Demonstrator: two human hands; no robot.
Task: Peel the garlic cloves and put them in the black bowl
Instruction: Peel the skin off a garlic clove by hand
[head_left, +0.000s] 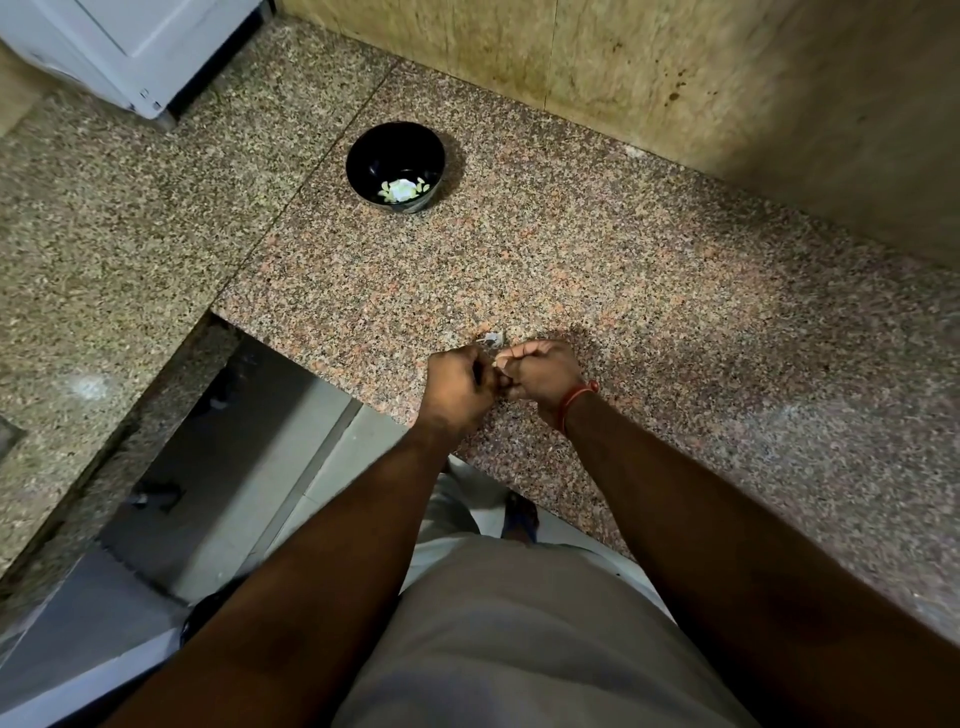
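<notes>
While my left hand and right hand pinch a garlic clove between curled fingers, I should strip its skin cleanly before reaching to the black bowl well ahead on the counter.

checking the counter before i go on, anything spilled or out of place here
Little stands out. A small whitish scrap, likely garlic skin, lies loose on the granite counter just beyond the left hand and right hand. The black bowl stands upright, with peeled cloves inside.
</notes>
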